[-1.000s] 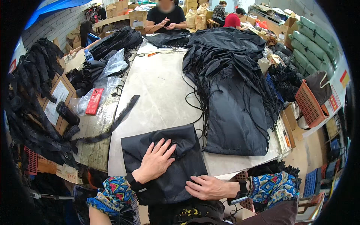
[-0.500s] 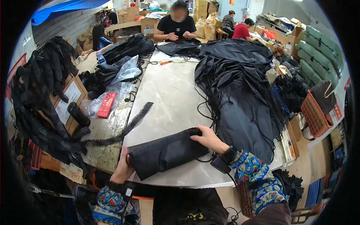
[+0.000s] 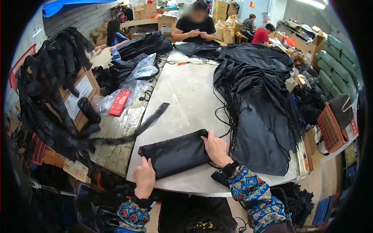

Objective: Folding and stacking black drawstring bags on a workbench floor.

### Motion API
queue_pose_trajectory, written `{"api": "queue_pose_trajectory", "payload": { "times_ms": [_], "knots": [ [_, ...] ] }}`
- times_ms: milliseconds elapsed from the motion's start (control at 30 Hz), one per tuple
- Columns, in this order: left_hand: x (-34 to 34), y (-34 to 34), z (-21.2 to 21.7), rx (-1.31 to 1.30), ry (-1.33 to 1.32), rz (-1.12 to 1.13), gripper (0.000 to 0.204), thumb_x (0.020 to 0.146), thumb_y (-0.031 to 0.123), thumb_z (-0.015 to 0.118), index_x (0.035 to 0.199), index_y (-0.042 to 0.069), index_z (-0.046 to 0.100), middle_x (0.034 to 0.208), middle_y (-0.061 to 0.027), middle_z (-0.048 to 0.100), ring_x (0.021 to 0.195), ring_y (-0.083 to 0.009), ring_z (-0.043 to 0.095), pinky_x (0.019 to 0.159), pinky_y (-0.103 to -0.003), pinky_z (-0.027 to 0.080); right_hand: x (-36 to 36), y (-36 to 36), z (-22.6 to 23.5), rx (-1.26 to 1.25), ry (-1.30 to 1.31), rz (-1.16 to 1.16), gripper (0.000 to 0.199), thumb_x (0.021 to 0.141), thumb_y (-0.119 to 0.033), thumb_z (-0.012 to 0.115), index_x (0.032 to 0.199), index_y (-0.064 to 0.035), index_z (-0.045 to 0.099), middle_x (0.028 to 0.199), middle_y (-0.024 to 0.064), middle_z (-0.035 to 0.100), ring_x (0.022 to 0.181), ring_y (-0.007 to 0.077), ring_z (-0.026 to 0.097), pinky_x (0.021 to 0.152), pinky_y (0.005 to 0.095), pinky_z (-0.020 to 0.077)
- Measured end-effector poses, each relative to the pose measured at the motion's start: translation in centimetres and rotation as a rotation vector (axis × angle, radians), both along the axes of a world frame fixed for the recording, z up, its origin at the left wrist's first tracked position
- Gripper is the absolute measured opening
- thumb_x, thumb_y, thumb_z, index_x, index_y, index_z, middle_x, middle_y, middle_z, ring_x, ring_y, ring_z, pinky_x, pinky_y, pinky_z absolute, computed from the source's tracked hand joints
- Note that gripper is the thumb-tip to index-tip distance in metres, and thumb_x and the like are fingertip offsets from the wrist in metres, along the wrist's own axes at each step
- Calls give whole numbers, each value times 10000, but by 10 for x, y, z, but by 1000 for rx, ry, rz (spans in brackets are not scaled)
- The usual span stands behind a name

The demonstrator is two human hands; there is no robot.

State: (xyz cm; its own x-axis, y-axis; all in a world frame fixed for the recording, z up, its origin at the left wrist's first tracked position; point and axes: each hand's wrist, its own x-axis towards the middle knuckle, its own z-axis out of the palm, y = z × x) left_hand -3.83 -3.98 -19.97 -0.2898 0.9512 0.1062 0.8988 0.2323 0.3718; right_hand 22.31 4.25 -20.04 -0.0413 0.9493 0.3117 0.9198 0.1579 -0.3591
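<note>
A flat, folded piece of black fabric (image 3: 180, 153) lies slantwise at the near side of the pale tabletop (image 3: 186, 101). My left hand (image 3: 144, 176) is closed on its left end, fingers curled at the edge. At the upper right corner, my right hand (image 3: 216, 148) pinches the fabric between thumb and fingers. Just right of that hand, a large heap of black drawstring bags (image 3: 260, 132) covers the table's right side, with loose black cords trailing beside it. A long frayed black strip (image 3: 153, 118) stretches across the table from the left.
Black fabric strips (image 3: 58, 81) hang over a carton at left. A red packet (image 3: 119, 103) rests on clear plastic near a dark roll (image 3: 88, 110). Across the table sits a person in black (image 3: 195, 25). An orange basket (image 3: 331, 128) stands at right.
The folded fabric now lies lower on the table, a smoother, shinier face showing. My left hand has moved from around its left end to the near left edge. The whole view has shifted slightly.
</note>
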Motion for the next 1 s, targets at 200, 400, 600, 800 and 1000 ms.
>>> {"api": "queue_pose_trajectory", "payload": {
  "times_ms": [200, 400, 600, 800, 1000],
  "knots": [
    [13, 2, 41, 441, 410, -175, 455, 831, 178, 595, 1230, -22, 508, 1318, -211, 468, 1178, -332, 487, 996, -447, 378, -9, 6, -1, 7, -33, -7, 334, 938, -341, 547, 937, -15, 472, 603, 188, 604, 579, 409, 608, 500, 505, 450],
    [68, 34, 13, 272, 245, -565, 607, 922, 470, 483, 1357, 47, 467, 1427, -144, 429, 1335, -395, 327, 1053, -617, 234, -8, 0, 6, -50, -101, -100, 333, 898, -330, 589, 983, -29, 475, 741, 208, 647, 630, 406, 631, 533, 510, 486],
    [52, 25, -17, 120, 178, -563, 706, 899, 527, 477, 1407, 42, 403, 1509, -158, 282, 1391, -442, 169, 1038, -713, 118, -47, -15, -4, 334, -168, 545, 491, 907, -327, 547, 1307, -49, 487, 1350, 155, 498, 1272, 310, 452, 1026, 453, 371],
    [31, 44, -15, -46, -115, -564, 560, 963, 366, 398, 1400, 17, 387, 1479, -168, 347, 1377, -403, 251, 1079, -632, 151, -19, -14, -18, 155, -227, 211, 540, 954, -442, 451, 1339, -66, 492, 1420, 150, 443, 1338, 323, 380, 1062, 571, 282],
    [10, 105, 25, -347, 130, -533, 486, 736, 409, 736, 1015, 32, 611, 993, -196, 617, 993, -374, 567, 846, -476, 448, -19, -13, -3, 138, -253, 253, 469, 916, -369, 540, 1271, -62, 538, 1367, 146, 481, 1274, 339, 426, 993, 580, 328]
  ]
}}
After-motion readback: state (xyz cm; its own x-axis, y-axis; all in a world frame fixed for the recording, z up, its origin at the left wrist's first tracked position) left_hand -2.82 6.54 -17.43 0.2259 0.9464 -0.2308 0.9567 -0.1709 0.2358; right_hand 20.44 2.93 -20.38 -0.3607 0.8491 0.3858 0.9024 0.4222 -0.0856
